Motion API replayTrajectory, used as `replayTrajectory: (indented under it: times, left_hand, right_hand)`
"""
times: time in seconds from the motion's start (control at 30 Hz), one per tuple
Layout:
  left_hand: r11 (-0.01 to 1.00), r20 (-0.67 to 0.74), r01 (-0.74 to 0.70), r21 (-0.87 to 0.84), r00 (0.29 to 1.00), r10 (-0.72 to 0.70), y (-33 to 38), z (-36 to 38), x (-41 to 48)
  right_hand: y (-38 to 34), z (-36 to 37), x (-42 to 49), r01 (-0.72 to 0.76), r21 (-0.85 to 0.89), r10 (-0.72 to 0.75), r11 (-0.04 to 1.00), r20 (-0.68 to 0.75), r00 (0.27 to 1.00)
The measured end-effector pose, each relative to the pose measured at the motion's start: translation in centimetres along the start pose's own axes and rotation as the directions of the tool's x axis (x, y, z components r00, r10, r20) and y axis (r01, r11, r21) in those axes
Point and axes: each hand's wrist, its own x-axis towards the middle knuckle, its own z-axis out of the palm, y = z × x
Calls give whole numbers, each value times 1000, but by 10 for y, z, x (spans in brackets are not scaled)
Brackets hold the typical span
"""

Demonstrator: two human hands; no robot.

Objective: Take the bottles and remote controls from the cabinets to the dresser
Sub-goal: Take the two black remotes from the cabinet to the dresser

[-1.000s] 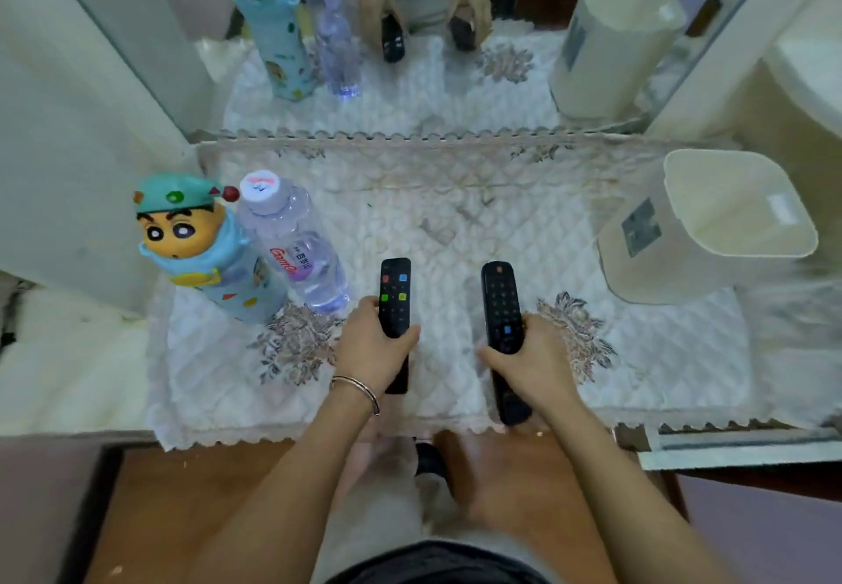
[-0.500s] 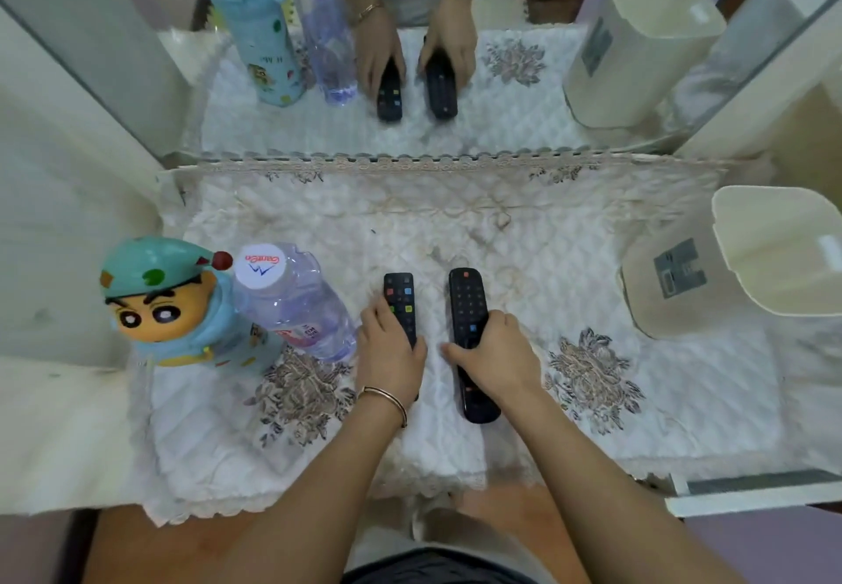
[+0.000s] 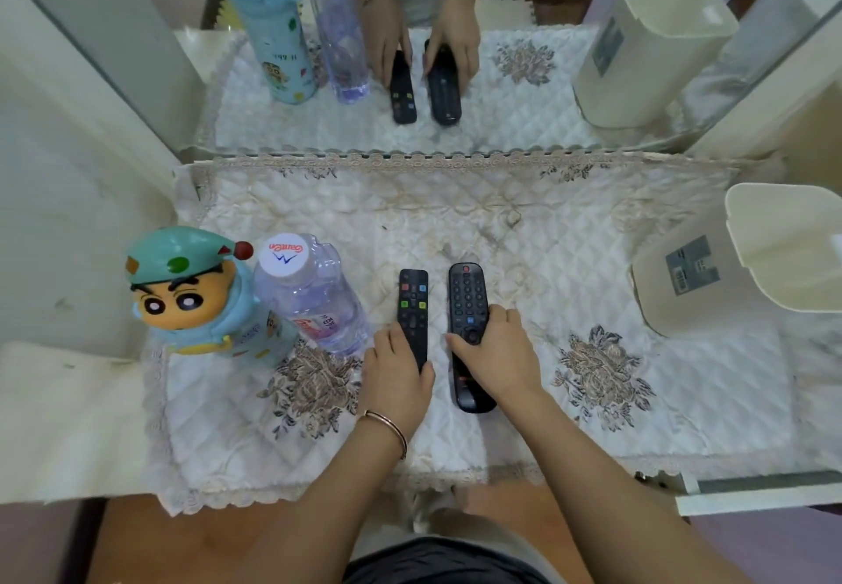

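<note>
Two black remotes lie side by side on the dresser's white quilted cloth (image 3: 501,237). The slim remote (image 3: 413,305) with coloured buttons is under my left hand (image 3: 400,374), whose fingers grip its near end. The longer remote (image 3: 467,310) is under my right hand (image 3: 496,355), fingers wrapped over its middle. At the left stand a cartoon-character bottle (image 3: 200,301) in a teal cap and a clear water bottle (image 3: 310,296) with a white cap, touching each other.
A cream plastic bin (image 3: 711,282) lies tilted at the right of the dresser. A mirror (image 3: 501,95) behind the cloth reflects the bottles, remotes and hands. White panels flank the dresser on both sides. Wooden floor shows below the front edge.
Both hands have carried the remotes forward and closer together, setting them down side by side on the cloth. The view has shifted nearer to the dresser.
</note>
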Motion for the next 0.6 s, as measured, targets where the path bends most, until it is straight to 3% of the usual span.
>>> replayTrajectory:
  times: [0.23, 0.37, 0.5, 0.6]
  left_hand:
    - [997, 22, -22, 73, 1000, 21, -5, -7, 0]
    - [993, 45, -66, 97, 997, 62, -8, -16, 1]
    - [956, 69, -206, 208, 978, 195, -7, -26, -5]
    - [871, 41, -410, 270, 909, 415, 0, -27, -9]
  right_hand:
    - [-12, 4, -5, 41, -65, -38, 997, 41, 998]
    - [-8, 4, -9, 11, -16, -10, 1000, 51, 999]
    - [5, -5, -18, -25, 66, 26, 997, -1, 1000]
    - [25, -15, -31, -83, 199, 95, 976, -53, 994]
